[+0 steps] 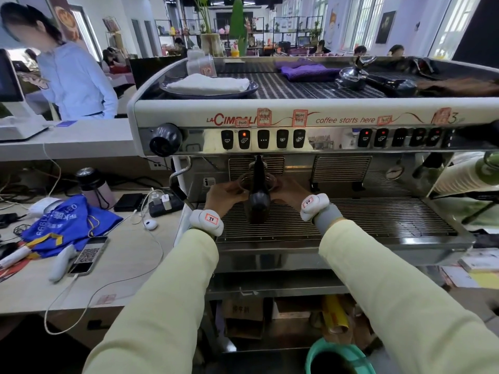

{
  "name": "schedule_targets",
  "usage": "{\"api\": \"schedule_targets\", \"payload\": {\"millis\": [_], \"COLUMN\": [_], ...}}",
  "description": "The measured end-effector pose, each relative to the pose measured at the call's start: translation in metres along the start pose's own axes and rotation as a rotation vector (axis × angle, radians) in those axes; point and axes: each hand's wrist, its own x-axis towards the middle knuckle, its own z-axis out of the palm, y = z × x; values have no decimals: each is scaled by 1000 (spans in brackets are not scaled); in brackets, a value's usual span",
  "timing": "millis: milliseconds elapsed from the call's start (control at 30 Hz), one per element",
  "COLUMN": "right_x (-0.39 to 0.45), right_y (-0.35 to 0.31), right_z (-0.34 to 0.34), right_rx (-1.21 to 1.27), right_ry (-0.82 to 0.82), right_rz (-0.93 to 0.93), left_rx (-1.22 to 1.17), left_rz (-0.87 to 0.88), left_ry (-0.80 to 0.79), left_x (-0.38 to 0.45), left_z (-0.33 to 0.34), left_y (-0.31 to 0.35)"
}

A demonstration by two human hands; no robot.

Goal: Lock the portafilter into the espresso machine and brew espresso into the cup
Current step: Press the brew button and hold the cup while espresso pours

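Observation:
The portafilter [258,184] sits in the left group head of the espresso machine [270,118], its black handle pointing straight at me. A clear glass cup [243,181] is under it, just above the drip tray grate [364,220]. The handle hides the cup's middle. My left hand [225,197] grips the cup's left side and my right hand [287,191] grips its right side. One button [244,134] above this group glows red. I cannot tell whether any coffee is flowing.
A steam wand [178,176] hangs left of my hands. On the machine's top lie a plate with a white cloth [208,85], a purple cloth [307,71] and spare portafilters [378,81]. On the left counter are a phone [87,255], cables and a blue bag [64,225]. A person stands at far left.

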Motion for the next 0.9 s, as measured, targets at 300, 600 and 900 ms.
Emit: {"api": "schedule_targets", "payload": {"millis": [300,600,900], "right_x": [3,1,-4], "right_y": [-4,-4,-4], "right_z": [1,2,-2], "right_rx": [6,21,58], "right_ry": [-25,-3,-2], "right_rz": [-21,-34,25], "left_rx": [29,12,18], "left_rz": [28,57,35], "left_ry": [-15,-10,-29], "left_x": [1,-1,-3], "left_z": [-4,-4,-5], "left_y": [-2,-2,0]}}
